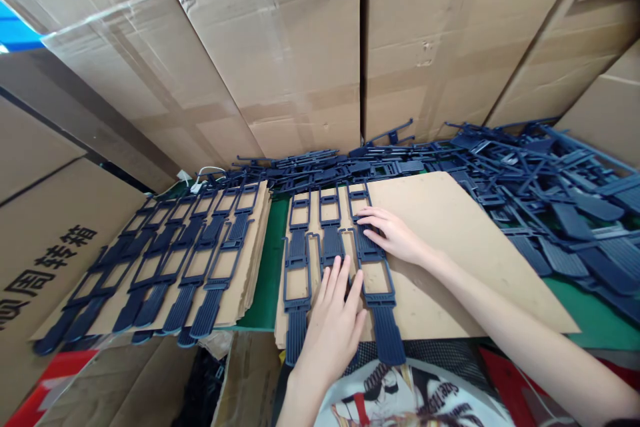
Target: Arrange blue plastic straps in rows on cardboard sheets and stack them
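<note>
From where I sit, my L hand (336,310) is palm down, fingers a bit spread & pointing away from the body, over the lower row of navy plastic parts (387,330) btwn the middle & R columns; can't tell exactly which parts its fingertips touch. My R hand (393,235) comes in from the R side, fingers loosely apart & slightly bent, tips at the upper part of the R column, nr where the upper & lower pcs overlap. Neither hand looks closed in a grip; can't tell if R fingertips press or just rest. The parts, each w/ a rectangular open frame & a ribbed flat end, lie in 3 columns, 2 rows, on the L portion of a cardboard sheet (450,280); ribbed ends of the lower row stick out past its near edge, the middle one mostly hidden by my L hand. R portion of the sheet is bare apart from my R arm crossing above. Well to the L, a cardboard stack (243,293) carries more of the same pcs in 2 slanted rows, ends also over the near edge. Green table (270,273) shows btwn the two. Loose heap (545,193) of navy pcs runs along the back & piles up on the R. Behind: big cardboard boxes (305,47). White cable (200,180) at back L; printed fabric (415,393) below the near edge, w/ "Size" lettering.
</note>
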A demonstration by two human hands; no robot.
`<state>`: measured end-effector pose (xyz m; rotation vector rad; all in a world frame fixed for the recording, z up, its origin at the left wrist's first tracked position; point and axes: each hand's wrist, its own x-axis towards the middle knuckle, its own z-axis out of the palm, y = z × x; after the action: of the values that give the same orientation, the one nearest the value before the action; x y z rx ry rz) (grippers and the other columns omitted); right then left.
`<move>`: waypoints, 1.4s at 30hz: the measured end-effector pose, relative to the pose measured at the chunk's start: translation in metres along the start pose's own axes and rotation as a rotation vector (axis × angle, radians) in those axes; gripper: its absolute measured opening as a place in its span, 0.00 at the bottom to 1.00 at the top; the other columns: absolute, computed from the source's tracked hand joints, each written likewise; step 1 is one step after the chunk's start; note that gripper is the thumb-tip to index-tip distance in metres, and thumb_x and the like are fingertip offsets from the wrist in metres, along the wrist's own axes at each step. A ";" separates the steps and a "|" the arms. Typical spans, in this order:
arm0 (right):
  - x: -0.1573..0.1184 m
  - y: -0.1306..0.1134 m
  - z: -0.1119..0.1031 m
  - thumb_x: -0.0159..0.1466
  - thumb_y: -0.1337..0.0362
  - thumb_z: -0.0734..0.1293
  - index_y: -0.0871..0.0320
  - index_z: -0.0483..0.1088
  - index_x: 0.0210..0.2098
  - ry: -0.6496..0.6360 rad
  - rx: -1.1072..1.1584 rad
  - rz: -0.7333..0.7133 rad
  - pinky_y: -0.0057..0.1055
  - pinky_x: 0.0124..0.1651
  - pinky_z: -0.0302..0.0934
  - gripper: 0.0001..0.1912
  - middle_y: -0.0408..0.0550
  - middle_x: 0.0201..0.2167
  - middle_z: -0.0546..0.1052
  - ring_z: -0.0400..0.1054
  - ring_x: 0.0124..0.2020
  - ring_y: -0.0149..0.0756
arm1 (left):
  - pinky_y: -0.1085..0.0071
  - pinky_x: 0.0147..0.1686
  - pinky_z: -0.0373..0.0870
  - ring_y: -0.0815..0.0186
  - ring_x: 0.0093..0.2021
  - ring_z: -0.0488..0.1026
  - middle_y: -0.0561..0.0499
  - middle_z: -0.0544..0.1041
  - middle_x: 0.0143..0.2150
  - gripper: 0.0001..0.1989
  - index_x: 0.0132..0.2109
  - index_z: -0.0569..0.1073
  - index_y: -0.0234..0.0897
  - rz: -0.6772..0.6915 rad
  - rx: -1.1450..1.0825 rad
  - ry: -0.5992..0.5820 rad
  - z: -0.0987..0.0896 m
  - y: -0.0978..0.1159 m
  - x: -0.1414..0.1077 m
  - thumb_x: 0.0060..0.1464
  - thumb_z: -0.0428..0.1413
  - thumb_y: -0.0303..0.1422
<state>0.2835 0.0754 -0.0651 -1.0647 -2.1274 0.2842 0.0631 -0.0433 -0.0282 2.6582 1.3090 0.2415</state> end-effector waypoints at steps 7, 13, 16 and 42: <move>0.001 -0.001 0.000 0.65 0.65 0.60 0.55 0.71 0.47 0.011 0.018 0.004 0.48 0.59 0.58 0.13 0.52 0.52 0.72 0.61 0.58 0.43 | 0.50 0.65 0.50 0.57 0.70 0.33 0.47 0.38 0.71 0.28 0.68 0.47 0.41 0.011 0.003 -0.023 -0.002 -0.003 0.000 0.63 0.42 0.29; 0.001 -0.001 0.001 0.65 0.65 0.60 0.55 0.71 0.47 0.002 0.039 0.009 0.50 0.60 0.57 0.13 0.52 0.53 0.71 0.60 0.59 0.43 | 0.49 0.65 0.49 0.55 0.69 0.31 0.47 0.37 0.71 0.27 0.67 0.50 0.42 0.012 -0.021 -0.019 -0.011 0.003 0.001 0.63 0.42 0.29; 0.001 0.001 0.002 0.65 0.65 0.60 0.55 0.71 0.47 -0.002 0.039 0.010 0.50 0.60 0.57 0.13 0.52 0.53 0.71 0.60 0.60 0.43 | 0.47 0.64 0.48 0.53 0.69 0.31 0.45 0.37 0.71 0.27 0.67 0.52 0.41 0.087 -0.051 -0.040 -0.016 0.016 0.006 0.62 0.46 0.32; 0.000 -0.001 0.002 0.66 0.65 0.59 0.55 0.70 0.47 -0.021 -0.012 -0.003 0.48 0.60 0.58 0.13 0.52 0.55 0.70 0.59 0.60 0.42 | 0.50 0.65 0.49 0.52 0.69 0.35 0.41 0.38 0.71 0.33 0.66 0.54 0.35 0.222 -0.085 -0.154 -0.007 0.032 0.016 0.56 0.55 0.39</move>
<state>0.2814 0.0747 -0.0662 -1.0699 -2.1511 0.2830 0.0959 -0.0497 -0.0134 2.6875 0.9382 0.1138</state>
